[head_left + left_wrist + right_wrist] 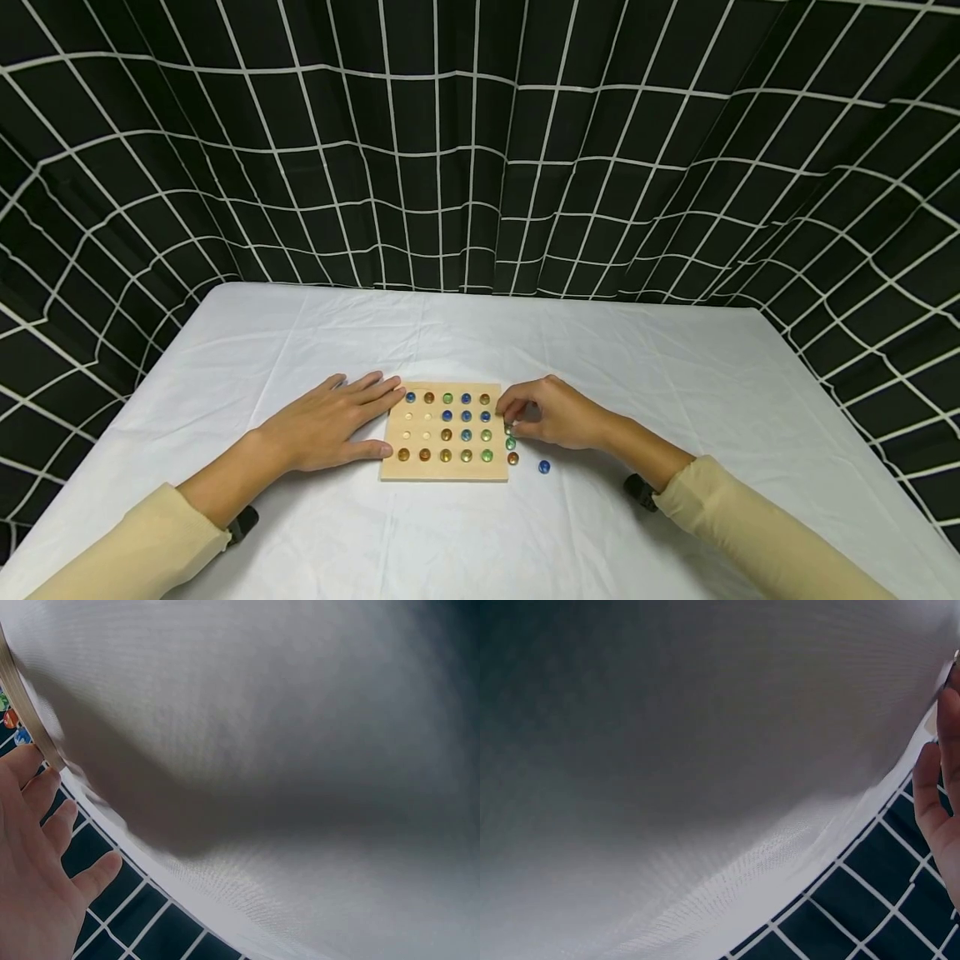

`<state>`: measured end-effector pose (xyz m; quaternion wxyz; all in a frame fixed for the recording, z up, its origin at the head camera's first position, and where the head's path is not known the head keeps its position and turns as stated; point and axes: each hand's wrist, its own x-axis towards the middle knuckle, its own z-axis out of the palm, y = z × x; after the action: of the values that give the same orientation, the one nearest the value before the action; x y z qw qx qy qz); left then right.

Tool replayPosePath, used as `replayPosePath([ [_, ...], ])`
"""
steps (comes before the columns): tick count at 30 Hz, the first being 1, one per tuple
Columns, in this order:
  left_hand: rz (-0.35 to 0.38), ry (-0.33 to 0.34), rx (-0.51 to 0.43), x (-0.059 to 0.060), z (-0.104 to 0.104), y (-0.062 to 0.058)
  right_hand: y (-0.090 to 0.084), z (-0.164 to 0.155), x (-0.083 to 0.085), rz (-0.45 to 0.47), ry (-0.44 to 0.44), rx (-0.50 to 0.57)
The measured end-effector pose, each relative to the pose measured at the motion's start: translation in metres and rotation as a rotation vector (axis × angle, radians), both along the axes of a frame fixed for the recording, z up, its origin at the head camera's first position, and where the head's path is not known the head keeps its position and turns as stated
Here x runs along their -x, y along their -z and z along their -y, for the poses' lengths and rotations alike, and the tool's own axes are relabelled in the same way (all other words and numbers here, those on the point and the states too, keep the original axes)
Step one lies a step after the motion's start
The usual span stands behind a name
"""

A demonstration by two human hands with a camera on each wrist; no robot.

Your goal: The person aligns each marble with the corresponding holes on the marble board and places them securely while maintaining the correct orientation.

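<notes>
A light wooden board (444, 477) lies on the table, bearing rows of coloured glass marbles. Several pale round hollows show at the left of its two middle rows. My left hand (333, 421) rests at the board's left edge, fingers spread and the thumb touching its lower left side. Beside the right edge, my right hand (558, 412) has curled fingers and pinches a green marble (508, 430) between thumb and fingertips, partly hidden. Just below lie another green marble (511, 443), an amber marble (513, 458) and, farther right, a blue marble (544, 467).
A white cloth (330, 525) with soft creases covers the table. Behind and at both sides hangs a black curtain with a white grid (465, 150). The left wrist view shows only the board's edge (26, 705) and a few marbles; cloth fills most of both wrist views.
</notes>
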<state>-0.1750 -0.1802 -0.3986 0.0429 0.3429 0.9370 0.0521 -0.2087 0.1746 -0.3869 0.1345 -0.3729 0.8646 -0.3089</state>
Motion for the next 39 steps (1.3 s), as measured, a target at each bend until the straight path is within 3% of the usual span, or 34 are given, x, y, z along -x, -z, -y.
replayPosePath([
  [15,-0.001,0.0,0.005,0.0,0.001,0.001,-0.013,0.005,0.001,-0.043,0.026,0.017],
  [39,0.009,0.002,0.009,0.001,0.001,-0.001,-0.016,0.055,-0.001,-0.03,-0.065,0.088],
])
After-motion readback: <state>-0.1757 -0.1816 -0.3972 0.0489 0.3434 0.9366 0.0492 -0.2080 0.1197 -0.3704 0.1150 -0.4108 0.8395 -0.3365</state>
